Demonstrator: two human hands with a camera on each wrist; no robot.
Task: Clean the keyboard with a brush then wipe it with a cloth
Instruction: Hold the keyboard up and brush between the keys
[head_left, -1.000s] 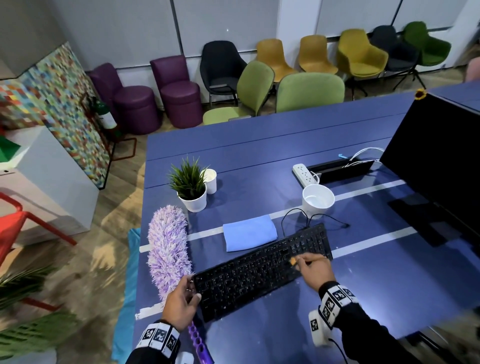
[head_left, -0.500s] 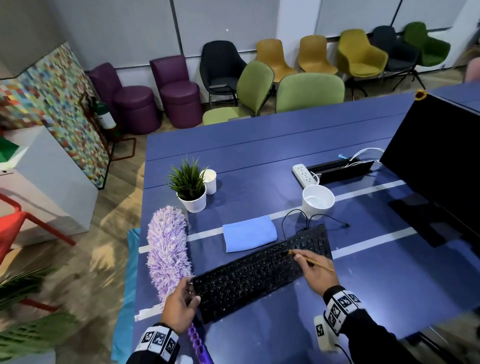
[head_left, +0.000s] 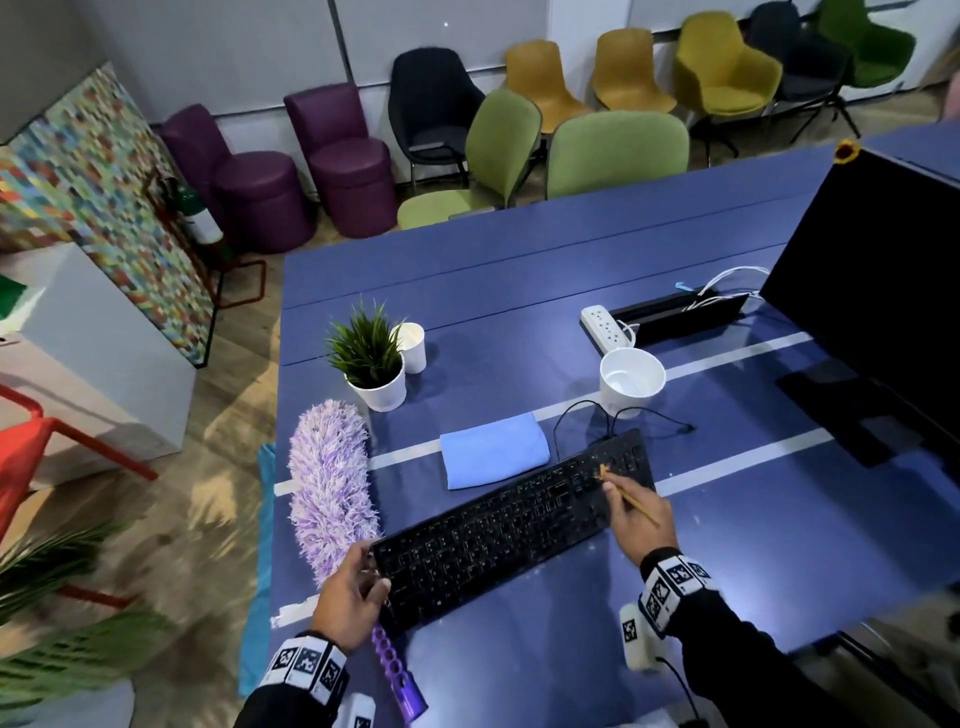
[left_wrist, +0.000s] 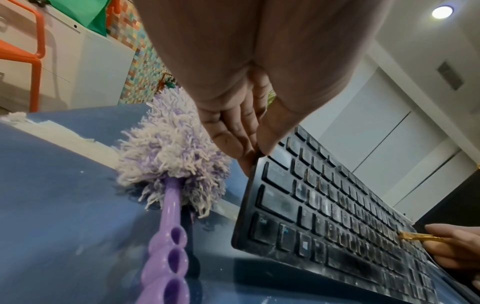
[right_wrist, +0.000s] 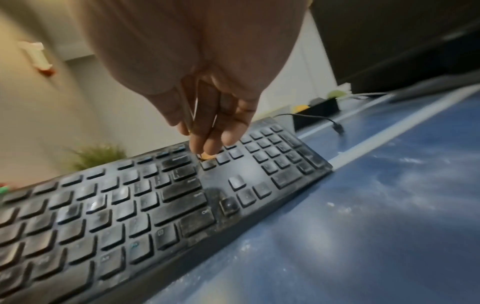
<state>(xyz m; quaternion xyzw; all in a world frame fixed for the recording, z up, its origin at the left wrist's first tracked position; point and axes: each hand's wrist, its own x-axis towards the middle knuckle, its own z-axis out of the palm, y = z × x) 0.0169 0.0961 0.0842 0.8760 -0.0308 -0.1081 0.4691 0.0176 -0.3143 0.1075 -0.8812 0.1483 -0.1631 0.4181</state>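
Note:
A dusty black keyboard (head_left: 511, 525) (left_wrist: 335, 207) (right_wrist: 145, 205) lies slantwise on the blue table (head_left: 519, 291). My left hand (head_left: 348, 597) (left_wrist: 241, 142) grips its left end, thumb on top and fingers at the edge. My right hand (head_left: 636, 519) (right_wrist: 207, 131) pinches a thin brush (head_left: 626, 493) (left_wrist: 418, 237) with a yellowish handle; its tip rests on the keys left of the number pad. A folded light-blue cloth (head_left: 493, 449) lies just behind the keyboard.
A purple fluffy duster (head_left: 330, 483) (left_wrist: 168, 160) lies along the table's left edge, its handle under my left hand. Behind stand a potted plant (head_left: 371, 358), a paper cup (head_left: 413, 345), a white mug (head_left: 631, 379), a power strip (head_left: 605, 325) and a monitor (head_left: 878, 291).
My right hand has drawn back toward me and to the right, sliding the brush tip rightward along the keys. The left hand has stayed on the keyboard's left end.

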